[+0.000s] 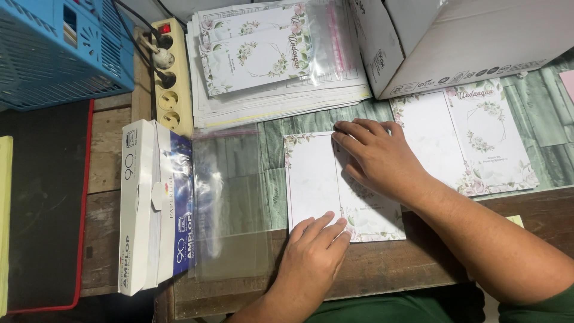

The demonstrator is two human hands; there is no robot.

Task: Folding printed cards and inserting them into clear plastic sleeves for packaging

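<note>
A white card with a floral border (pixel 314 179) lies flat on the table in front of me. My left hand (pixel 311 254) rests on its lower edge with fingers spread flat. My right hand (pixel 373 157) presses down on the card's upper right half, palm down, fingers pointing left. Left of the card lies a stack of clear plastic sleeves (pixel 230 203). Another open floral card (pixel 463 137) lies to the right of my right hand.
A white and blue envelope box (pixel 152 206) sits left of the sleeves. A pile of sleeved cards and papers (pixel 269 60) is at the back, beside a power strip (pixel 167 78), a blue basket (pixel 54 51) and a cardboard box (pixel 454 42).
</note>
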